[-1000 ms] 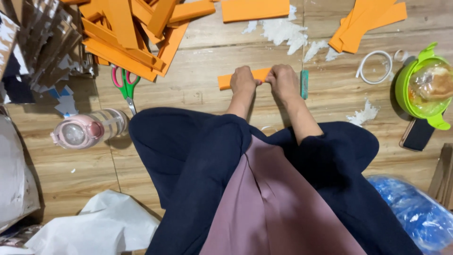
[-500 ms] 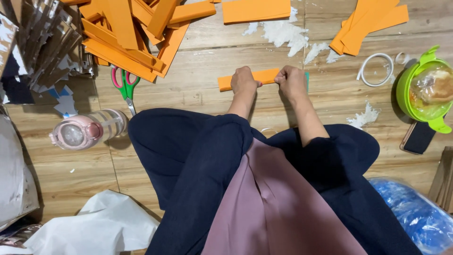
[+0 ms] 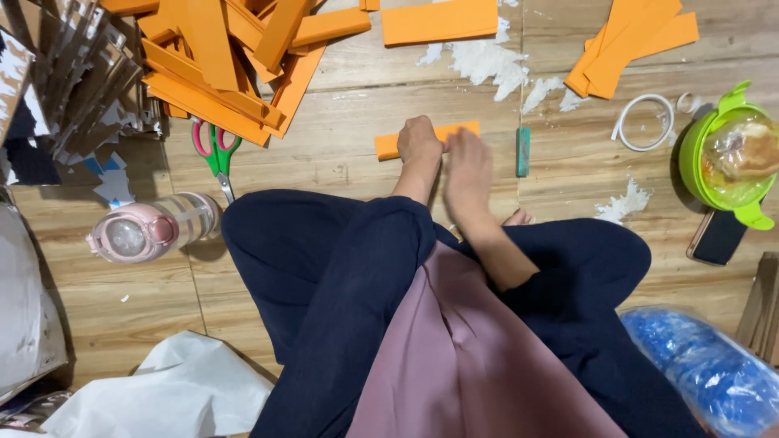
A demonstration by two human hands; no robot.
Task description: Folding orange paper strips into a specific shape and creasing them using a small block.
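Close to me are my dark trousers, and my two arms reach out over the wooden floor (image 3: pixel 341 162). My left hand (image 3: pixel 419 139) presses flat on an orange paper strip (image 3: pixel 388 147). My right hand (image 3: pixel 468 166) is beside it, fingers closed down on the same strip. The strip looks light, thin and bendy, so I think its ends are best to hold. Farther off lie scissors (image 3: pixel 214 148) and a pile of orange strips (image 3: pixel 219 57).

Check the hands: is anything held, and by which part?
Both hands press one orange paper strip flat on the wooden floor. Left hand lies on its middle, right hand beside it toward the right end. Nothing is lifted.
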